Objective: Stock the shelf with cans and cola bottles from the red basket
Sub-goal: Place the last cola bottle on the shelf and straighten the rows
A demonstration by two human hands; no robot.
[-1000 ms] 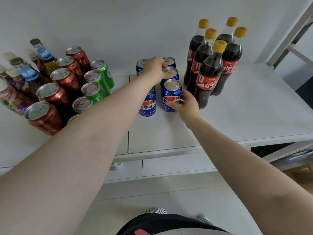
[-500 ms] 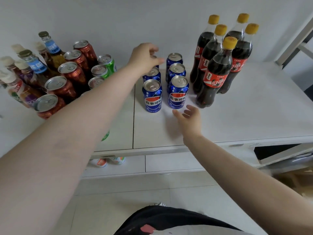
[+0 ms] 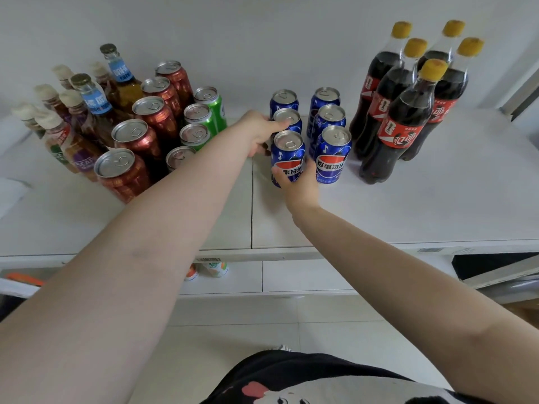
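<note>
Both bare forearms reach forward and converge toward the middle, the left arm running long and nearly straight from the lower left, the right arm coming up from the lower right with the wrist bent slightly inward. The left hand [image 3: 258, 132] is turned knuckles-up, its fingers curled over and pressed against what it touches, fingertips hidden on the far side. The right hand [image 3: 300, 185] sits lower and nearer, palm forward, fingers and thumb wrapped in a grip.
</note>
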